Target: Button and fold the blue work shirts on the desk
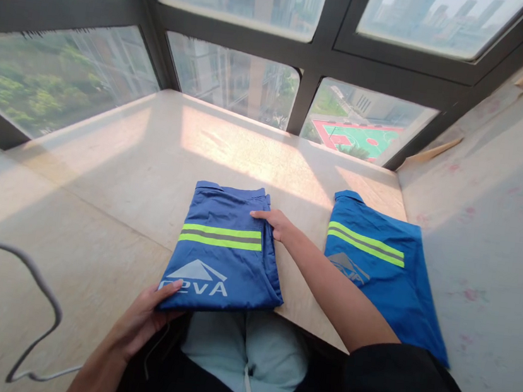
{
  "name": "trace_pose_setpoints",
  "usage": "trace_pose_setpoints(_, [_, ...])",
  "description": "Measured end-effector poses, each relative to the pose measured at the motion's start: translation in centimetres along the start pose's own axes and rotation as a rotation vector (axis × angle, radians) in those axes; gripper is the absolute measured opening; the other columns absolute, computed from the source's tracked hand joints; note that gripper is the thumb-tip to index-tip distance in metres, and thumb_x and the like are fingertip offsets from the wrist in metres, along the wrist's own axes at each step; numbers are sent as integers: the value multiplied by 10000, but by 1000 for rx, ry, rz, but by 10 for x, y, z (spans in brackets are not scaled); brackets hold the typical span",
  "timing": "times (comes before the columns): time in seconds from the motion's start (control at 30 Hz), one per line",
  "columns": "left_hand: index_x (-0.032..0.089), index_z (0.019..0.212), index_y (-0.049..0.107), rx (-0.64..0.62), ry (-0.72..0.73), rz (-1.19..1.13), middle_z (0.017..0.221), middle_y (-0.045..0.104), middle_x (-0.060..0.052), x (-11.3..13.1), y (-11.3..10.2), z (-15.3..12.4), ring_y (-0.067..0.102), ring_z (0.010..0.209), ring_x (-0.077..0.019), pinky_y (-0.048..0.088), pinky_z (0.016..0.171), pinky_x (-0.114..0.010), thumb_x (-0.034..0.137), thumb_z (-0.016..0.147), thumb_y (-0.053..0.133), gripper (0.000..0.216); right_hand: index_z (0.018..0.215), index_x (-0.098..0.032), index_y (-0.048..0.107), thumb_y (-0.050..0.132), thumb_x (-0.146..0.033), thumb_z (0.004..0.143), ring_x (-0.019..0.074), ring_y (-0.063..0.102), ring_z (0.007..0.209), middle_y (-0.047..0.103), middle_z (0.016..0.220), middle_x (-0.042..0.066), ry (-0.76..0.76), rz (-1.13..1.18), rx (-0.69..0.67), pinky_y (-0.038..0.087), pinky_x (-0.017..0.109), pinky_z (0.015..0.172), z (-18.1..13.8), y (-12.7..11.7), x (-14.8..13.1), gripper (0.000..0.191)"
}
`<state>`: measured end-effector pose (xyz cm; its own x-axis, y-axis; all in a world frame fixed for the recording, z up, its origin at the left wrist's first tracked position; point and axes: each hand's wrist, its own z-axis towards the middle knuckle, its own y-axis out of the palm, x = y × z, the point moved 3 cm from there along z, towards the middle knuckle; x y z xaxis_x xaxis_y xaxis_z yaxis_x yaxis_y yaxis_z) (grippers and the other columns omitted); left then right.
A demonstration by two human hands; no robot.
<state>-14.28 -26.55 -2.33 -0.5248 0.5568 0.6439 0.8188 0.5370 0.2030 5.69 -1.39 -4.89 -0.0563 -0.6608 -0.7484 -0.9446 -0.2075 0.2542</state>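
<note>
A folded blue garment (224, 248) with two yellow-green reflective stripes and a white logo lies on the light wooden table (117, 165) in front of me. My left hand (144, 318) grips its near left corner, thumb on top of the cloth. Fingers stretched out, my right hand (275, 221) rests flat on the garment's right edge beside the stripes. A second folded blue garment (376, 267) with the same stripes lies to the right, under my right forearm's far side.
A grey cable (39, 296) loops over the table at the near left. Dark-framed windows (307, 55) surround the table's far and left sides. A pale wall (501, 219) rises on the right. My dark sleeve and light shirt show at the bottom.
</note>
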Motion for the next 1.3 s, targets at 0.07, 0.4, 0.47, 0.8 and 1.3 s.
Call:
trace_pose_setpoints(0.07, [96, 953, 658, 44, 23, -37, 841, 729, -71, -3, 4, 2, 695, 650, -159, 632, 597, -256, 84, 776, 709, 185, 727, -149, 684, 782, -66, 582, 218, 704, 647, 722, 634, 24, -73, -54, 75, 616, 399, 747, 6, 5, -2, 194])
trace_pose_setpoints(0.4, [108, 915, 684, 60, 113, 45, 854, 751, -71, 8, 43, -10, 721, 703, -181, 616, 594, -206, 0, 702, 741, 245, 631, -178, 663, 746, -114, 573, 171, 655, 597, 682, 614, -25, -407, -175, 148, 569, 298, 633, -30, -11, -60, 120])
trace_pose_setpoints(0.47, [119, 919, 689, 22, 125, 45, 859, 752, -66, 10, 59, -11, 723, 715, -185, 612, 594, -202, 16, 684, 764, 268, 658, -176, 675, 753, -127, 578, 182, 667, 611, 694, 637, -15, -446, -183, 155, 575, 307, 638, -47, -28, -79, 122])
trace_pose_setpoints(0.8, [109, 925, 682, -443, 106, 68, 850, 721, -66, -5, 207, -11, 669, 714, -152, 585, 643, -235, 254, 587, 886, 420, 761, -141, 713, 779, -100, 583, 232, 714, 643, 742, 678, 49, -514, -176, 472, 619, 372, 656, -152, -180, -147, 194])
trace_pose_setpoints(1.3, [136, 957, 663, -627, 129, 206, 854, 701, -69, -85, 315, -1, 655, 756, -188, 543, 652, -282, 352, 600, 844, 455, 810, -134, 721, 757, 6, 601, 215, 719, 618, 763, 725, 67, -464, 13, 738, 625, 350, 674, -188, -332, -105, 254])
